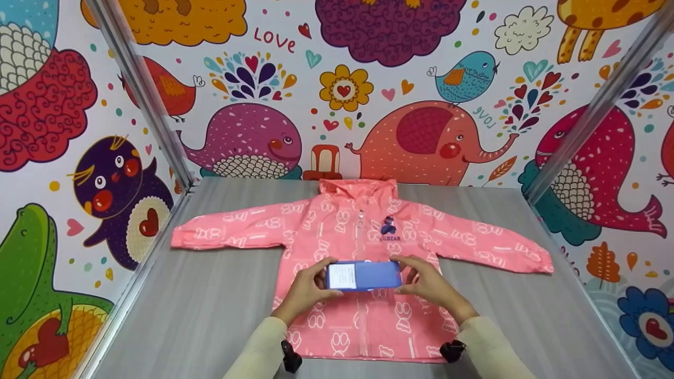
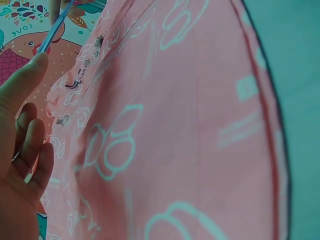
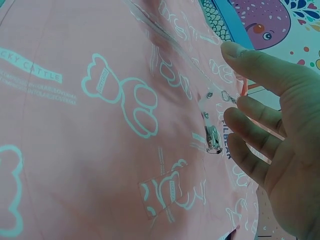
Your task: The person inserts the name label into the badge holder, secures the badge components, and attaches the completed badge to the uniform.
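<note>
A pink hooded jacket (image 1: 337,310) with white bear prints and a front zip lies flat, sleeves spread to both sides. Over its middle is a thin blue phone (image 1: 376,276) held sideways, with a white panel of small print at its left end. My left hand (image 1: 310,289) pinches the phone's left end between thumb and fingers; my right hand (image 1: 424,281) pinches the other end. From the left wrist, the phone (image 2: 52,32) appears nearly edge-on beside the thumb. In the right wrist view, my right thumb meets the blue phone (image 3: 242,25), above the jacket (image 3: 110,165).
The jacket lies on a grey table (image 1: 221,305). Walls with cartoon animals (image 1: 421,142) enclose it at the back and sides, with metal posts (image 1: 152,105) at the corners. A small black device (image 1: 291,357) sits at my left wrist, another (image 1: 453,350) at my right.
</note>
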`<action>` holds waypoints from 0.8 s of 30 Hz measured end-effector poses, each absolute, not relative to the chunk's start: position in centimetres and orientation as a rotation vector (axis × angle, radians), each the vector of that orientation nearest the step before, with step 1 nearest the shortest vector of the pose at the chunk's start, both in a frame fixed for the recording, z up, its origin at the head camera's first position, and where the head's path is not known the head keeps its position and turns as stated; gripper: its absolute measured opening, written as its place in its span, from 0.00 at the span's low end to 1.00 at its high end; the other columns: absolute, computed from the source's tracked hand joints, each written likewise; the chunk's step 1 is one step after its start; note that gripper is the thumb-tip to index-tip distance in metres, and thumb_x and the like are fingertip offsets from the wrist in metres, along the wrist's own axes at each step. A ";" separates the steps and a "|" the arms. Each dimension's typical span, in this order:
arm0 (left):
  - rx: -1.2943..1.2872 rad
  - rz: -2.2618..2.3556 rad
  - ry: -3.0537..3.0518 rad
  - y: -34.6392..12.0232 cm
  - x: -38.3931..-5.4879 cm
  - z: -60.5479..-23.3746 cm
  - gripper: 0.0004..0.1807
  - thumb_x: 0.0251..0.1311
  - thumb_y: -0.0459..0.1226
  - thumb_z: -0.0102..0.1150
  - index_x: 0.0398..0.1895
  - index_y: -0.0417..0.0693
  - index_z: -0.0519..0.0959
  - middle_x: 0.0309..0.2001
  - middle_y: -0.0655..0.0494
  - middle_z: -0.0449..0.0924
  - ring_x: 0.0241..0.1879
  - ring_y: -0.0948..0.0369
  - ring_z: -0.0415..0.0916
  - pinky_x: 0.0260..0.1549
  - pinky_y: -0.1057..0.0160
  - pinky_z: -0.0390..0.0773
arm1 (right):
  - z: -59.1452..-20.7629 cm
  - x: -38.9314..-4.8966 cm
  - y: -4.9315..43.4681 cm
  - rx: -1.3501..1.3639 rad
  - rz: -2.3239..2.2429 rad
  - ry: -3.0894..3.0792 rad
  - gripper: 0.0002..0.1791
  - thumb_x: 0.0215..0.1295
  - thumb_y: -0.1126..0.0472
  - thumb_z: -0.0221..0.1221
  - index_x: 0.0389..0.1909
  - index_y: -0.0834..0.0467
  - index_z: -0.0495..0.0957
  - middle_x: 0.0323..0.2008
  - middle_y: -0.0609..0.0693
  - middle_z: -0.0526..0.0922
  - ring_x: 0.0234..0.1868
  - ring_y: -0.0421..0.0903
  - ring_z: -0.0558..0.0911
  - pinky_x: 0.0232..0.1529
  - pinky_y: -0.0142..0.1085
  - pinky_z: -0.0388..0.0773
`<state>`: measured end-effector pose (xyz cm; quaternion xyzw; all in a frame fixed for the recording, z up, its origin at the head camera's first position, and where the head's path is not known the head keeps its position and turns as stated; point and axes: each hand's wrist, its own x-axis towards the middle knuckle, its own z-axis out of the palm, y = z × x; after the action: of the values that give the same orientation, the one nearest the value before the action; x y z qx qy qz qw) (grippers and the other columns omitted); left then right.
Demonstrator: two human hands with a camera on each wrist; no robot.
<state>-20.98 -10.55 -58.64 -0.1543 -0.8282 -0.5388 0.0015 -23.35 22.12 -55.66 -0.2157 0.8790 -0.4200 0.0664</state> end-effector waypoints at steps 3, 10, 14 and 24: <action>-0.479 -1.694 -2.598 -10.5 -21.0 -58.6 0.42 0.41 0.44 0.79 0.65 0.52 0.74 0.32 0.50 0.75 0.31 0.64 0.68 0.29 0.73 0.74 | -55.7 -23.4 22.0 -0.648 -1.268 2.650 0.41 0.50 0.58 0.74 0.68 0.52 0.71 0.46 0.52 0.79 0.34 0.46 0.78 0.34 0.30 0.77; -0.481 -1.698 -2.594 -10.4 -21.0 -58.7 0.42 0.41 0.43 0.79 0.65 0.53 0.74 0.32 0.50 0.75 0.31 0.64 0.68 0.30 0.72 0.74 | -55.7 -23.4 21.7 -0.646 -1.257 2.655 0.40 0.52 0.57 0.74 0.67 0.51 0.72 0.46 0.51 0.79 0.34 0.44 0.78 0.35 0.31 0.78; -0.487 -1.695 -2.586 -10.3 -21.0 -58.7 0.42 0.41 0.42 0.79 0.65 0.52 0.74 0.32 0.49 0.76 0.30 0.64 0.68 0.29 0.72 0.75 | -55.8 -23.4 21.5 -0.657 -1.256 2.660 0.40 0.51 0.56 0.74 0.67 0.53 0.72 0.47 0.51 0.80 0.33 0.42 0.77 0.35 0.30 0.77; -0.492 -1.690 -2.593 -10.2 -21.1 -58.6 0.42 0.41 0.43 0.80 0.64 0.51 0.74 0.31 0.52 0.75 0.30 0.65 0.68 0.29 0.72 0.74 | -56.0 -23.5 21.1 -0.728 -1.273 2.658 0.40 0.50 0.59 0.75 0.67 0.55 0.72 0.46 0.52 0.79 0.31 0.42 0.77 0.35 0.30 0.77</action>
<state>-21.08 -10.21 -58.61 -0.1569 -0.8274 -0.5392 0.0040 -23.54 21.08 -55.96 -0.2396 0.8743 -0.4187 0.0531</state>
